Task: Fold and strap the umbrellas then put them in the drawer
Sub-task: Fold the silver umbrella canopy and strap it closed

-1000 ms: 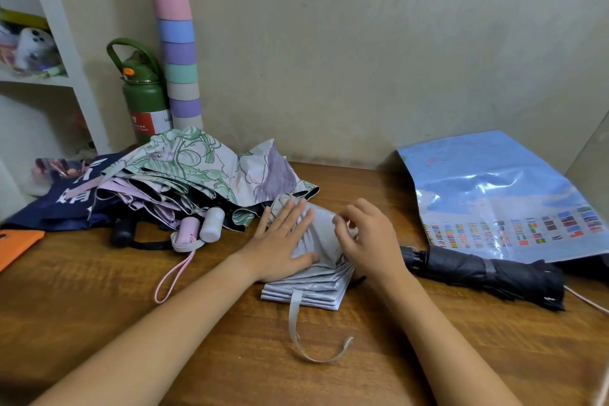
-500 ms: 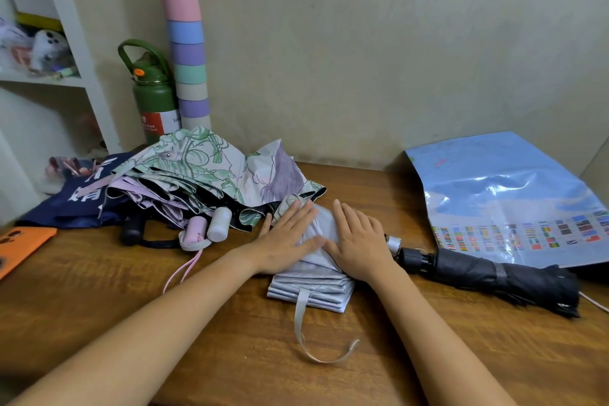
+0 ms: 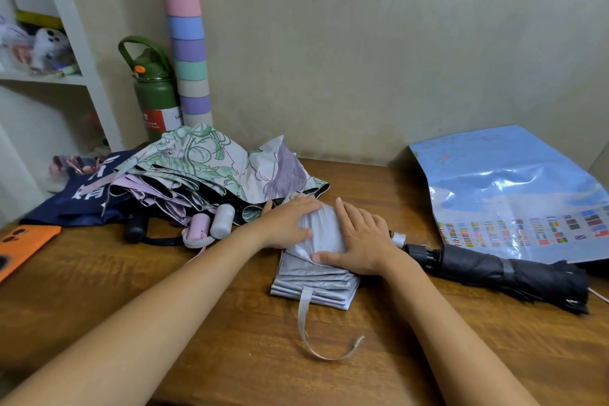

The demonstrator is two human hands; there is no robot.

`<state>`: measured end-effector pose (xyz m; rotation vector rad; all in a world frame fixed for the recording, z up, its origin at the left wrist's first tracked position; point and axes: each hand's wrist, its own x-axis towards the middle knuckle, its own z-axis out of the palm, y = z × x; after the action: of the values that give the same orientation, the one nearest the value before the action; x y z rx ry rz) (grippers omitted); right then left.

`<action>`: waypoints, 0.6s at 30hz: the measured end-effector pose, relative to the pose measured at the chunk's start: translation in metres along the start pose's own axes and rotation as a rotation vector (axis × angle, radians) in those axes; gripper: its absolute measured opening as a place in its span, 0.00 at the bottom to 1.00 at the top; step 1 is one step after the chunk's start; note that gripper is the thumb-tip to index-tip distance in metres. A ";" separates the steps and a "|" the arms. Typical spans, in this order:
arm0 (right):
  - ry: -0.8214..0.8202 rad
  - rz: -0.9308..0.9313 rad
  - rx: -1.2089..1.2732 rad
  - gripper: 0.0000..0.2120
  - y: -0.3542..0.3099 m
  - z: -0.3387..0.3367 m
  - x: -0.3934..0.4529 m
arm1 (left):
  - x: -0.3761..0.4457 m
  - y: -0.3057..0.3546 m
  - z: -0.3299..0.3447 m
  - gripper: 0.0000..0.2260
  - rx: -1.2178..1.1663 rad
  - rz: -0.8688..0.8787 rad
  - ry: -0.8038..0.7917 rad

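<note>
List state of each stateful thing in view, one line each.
grey umbrella: folded flat, strap loose
strap: unfastened, trailing on table
black umbrella: rolled, strapped
floral umbrella: collapsed, unfolded heap
green bottle: upright, capped
left hand: flat, pressing grey umbrella
right hand: flat, pressing it

Two hands, the left hand (image 3: pixel 290 224) and the right hand (image 3: pixel 362 244), are in view. Four umbrellas lie on the tabletop (image 3: pixel 230 356): a grey umbrella (image 3: pixel 316 280), a black umbrella (image 3: pixel 504 273), a floral umbrella (image 3: pixel 211 165) and a pink umbrella (image 3: pixel 148 189). One green bottle (image 3: pixel 156 99), one stack of seven cups (image 3: pixel 189 43) and one orange phone (image 3: pixel 23 244) are there too.
</note>
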<state>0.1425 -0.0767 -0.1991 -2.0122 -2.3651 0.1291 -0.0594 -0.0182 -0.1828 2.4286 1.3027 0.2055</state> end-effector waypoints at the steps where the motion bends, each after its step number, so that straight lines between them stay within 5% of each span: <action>1: -0.011 -0.006 0.007 0.74 0.000 -0.001 -0.001 | 0.002 0.002 -0.001 0.22 -0.025 -0.018 0.022; 6: -0.035 -0.026 0.005 0.75 -0.003 -0.004 -0.006 | 0.001 0.022 0.016 0.18 0.106 -0.059 0.223; 11: -0.029 -0.041 0.011 0.74 -0.002 -0.003 -0.008 | -0.016 0.001 0.043 0.30 0.262 -0.016 0.112; 16: 0.146 0.030 0.117 0.37 -0.005 0.010 -0.004 | -0.017 -0.007 0.046 0.37 0.247 0.003 0.086; 18: 0.214 0.058 0.115 0.30 -0.006 0.010 0.000 | -0.016 -0.007 0.046 0.39 0.252 0.004 0.077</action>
<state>0.1362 -0.0778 -0.2089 -1.9366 -2.1225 0.0472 -0.0597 -0.0399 -0.2273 2.6561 1.4339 0.1447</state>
